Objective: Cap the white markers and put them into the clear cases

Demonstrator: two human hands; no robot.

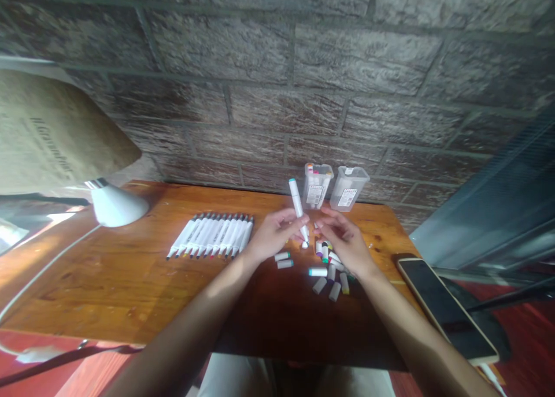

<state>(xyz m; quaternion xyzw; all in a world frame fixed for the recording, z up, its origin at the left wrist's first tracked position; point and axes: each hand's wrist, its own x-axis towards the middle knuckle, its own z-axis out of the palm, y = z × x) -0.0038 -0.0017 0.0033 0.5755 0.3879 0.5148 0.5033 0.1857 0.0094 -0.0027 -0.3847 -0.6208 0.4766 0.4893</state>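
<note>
My left hand [280, 232] is closed around a white marker [296, 199] with a teal upper end. The marker tilts slightly, its lower tip pointing down at the table. Close by on the right, my right hand [347, 244] has thumb and fingers drawn together in a pinch. Something small and pale shows at its fingertips, too blurred to name. Below and between the hands lies a loose pile of marker caps [334, 292], grey and white with coloured ends. Two more caps [285, 264] lie apart, near my left wrist.
A row of several white markers [217, 235] lies left of my left arm. Two clear plastic containers [347, 192] stand by the brick wall, the left one holding some markers. A desk lamp [117, 203] is at the left, a phone [446, 307] at the right edge.
</note>
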